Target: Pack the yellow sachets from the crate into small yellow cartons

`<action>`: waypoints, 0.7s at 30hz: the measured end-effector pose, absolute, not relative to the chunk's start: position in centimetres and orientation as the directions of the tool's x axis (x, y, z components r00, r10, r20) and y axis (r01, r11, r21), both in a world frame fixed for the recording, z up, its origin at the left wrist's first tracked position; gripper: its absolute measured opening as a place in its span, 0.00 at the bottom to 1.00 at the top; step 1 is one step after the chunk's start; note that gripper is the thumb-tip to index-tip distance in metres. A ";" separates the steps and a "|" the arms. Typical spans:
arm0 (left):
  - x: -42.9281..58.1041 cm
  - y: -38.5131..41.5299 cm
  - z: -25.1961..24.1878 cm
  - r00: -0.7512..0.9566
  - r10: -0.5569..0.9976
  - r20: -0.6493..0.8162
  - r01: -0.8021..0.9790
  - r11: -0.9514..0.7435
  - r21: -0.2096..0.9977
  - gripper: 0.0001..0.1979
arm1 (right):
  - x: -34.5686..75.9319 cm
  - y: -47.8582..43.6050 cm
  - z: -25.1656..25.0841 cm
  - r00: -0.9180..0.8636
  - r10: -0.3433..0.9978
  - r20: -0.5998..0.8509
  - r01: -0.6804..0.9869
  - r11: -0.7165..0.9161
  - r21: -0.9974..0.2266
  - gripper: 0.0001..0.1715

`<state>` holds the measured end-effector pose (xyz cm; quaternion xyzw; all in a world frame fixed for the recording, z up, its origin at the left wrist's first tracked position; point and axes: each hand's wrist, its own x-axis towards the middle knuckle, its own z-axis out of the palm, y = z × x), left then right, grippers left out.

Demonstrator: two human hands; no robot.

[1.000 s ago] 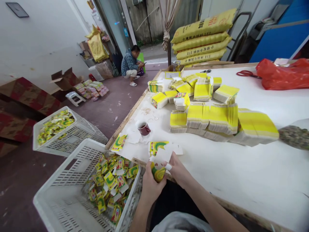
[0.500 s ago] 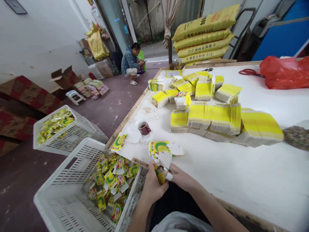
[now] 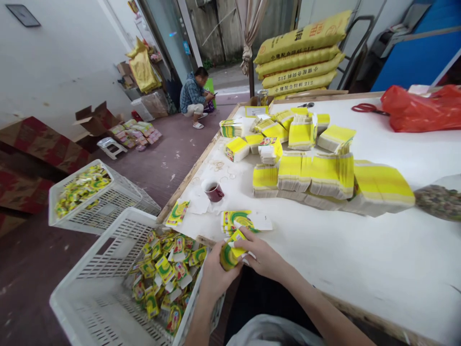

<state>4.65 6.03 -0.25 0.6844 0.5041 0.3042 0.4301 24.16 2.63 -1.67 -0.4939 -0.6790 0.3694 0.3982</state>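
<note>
Where the table (image 3: 360,254) ends: packet (image 3: 229,257), by the near edge.
Left hand (image 3: 215,279): wrapped round its lower part.
Right hand (image 3: 264,257): pinching its upper end.
Crate (image 3: 77,300): loose packets (image 3: 164,269), beside the left hand.

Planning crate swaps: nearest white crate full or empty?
Neither, partly filled: yellow-green packs heap toward one side of the white crate; bare slotted base shows beside them.

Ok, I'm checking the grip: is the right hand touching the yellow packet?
Touching: in the head view, the right hand has fingers laid over the yellow packet.
</note>
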 end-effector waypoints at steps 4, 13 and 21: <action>4.0 6.7 0.8 0.445 0.895 -0.038 0.448 -0.186 0.874 0.25 | 26.2 3.0 0.4 -0.369 0.922 0.113 0.352 0.252 -0.902 0.14; 5.4 5.4 -0.3 0.244 0.969 -0.036 0.140 0.002 0.990 0.26 | 23.8 2.9 -2.2 -0.099 0.977 0.187 0.123 0.199 -0.972 0.38; 2.8 5.2 -4.1 -0.078 0.925 -0.372 -0.701 0.215 0.680 0.32 | 25.5 6.4 -3.8 0.314 0.948 -0.046 0.766 -0.282 -0.577 0.19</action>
